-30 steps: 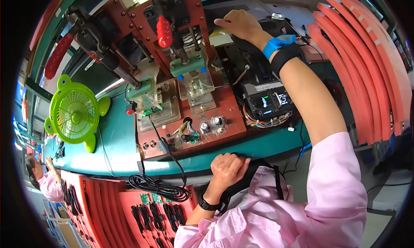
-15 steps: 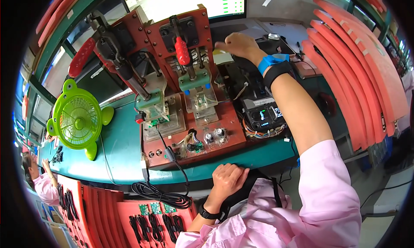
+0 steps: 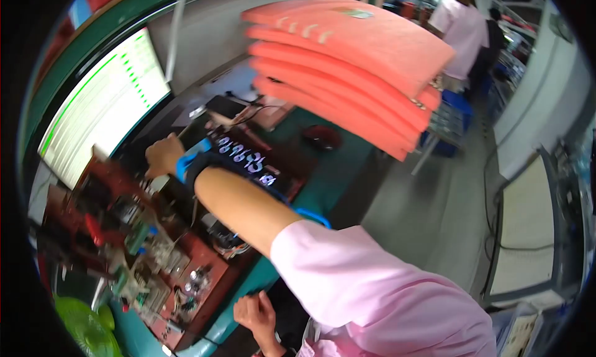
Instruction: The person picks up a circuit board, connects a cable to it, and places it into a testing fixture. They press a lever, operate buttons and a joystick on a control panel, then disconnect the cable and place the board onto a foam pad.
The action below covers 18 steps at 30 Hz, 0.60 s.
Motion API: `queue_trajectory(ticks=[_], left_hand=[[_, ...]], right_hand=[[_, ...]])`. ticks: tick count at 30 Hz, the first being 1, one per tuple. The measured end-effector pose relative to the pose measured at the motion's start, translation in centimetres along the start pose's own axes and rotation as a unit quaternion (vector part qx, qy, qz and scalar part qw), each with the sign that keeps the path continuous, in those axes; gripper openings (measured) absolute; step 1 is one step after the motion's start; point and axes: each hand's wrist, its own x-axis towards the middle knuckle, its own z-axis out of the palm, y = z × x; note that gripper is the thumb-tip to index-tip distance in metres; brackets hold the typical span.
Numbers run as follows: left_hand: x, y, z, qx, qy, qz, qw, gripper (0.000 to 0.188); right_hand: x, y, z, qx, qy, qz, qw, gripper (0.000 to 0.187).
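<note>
Fingers of the right hand (image 3: 162, 156) are curled at the rear of the red test fixture (image 3: 133, 233), left of centre; any grip cannot be told through blur. Fingers of the left hand (image 3: 254, 312) are loosely bent at the teal bench edge (image 3: 261, 276), bottom centre. Stacked red foam trays (image 3: 347, 59) are seen above.

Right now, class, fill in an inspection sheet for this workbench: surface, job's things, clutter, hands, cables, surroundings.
Surface: green bench top, crowded with equipment.
Job's things: red test fixture with clamps and circuit boards; black unit with lit digits.
Clutter: stack of red foam trays; green fan.
Hands: right hand reaching out at the back of the fixture, what it holds hidden by blur; left hand at the bench's front edge, grip unclear.
Cables: thin wires beside the fixture.
Surroundings: monitor; a person in pink beyond.
</note>
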Motion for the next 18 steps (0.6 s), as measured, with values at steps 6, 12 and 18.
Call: queue_trajectory(ticks=[6, 12, 18], left_hand=[[0.8, 0.1, 0.7, -0.022, -0.023, 0.011, 0.999, 0.021], [1.0, 0.1, 0.1, -0.017, -0.027, 0.010, 0.999, 0.018], [0.7, 0.1, 0.0, -0.031, -0.024, -0.015, 0.999, 0.023]], right_hand=[[0.7, 1.1, 0.6, -0.038, 0.000, 0.019, 0.999, 0.026], [1.2, 1.1, 0.7, 0.023, 0.029, 0.010, 0.999, 0.028], [1.0, 0.1, 1.5, -0.043, 0.024, 0.009, 0.999, 0.029]])
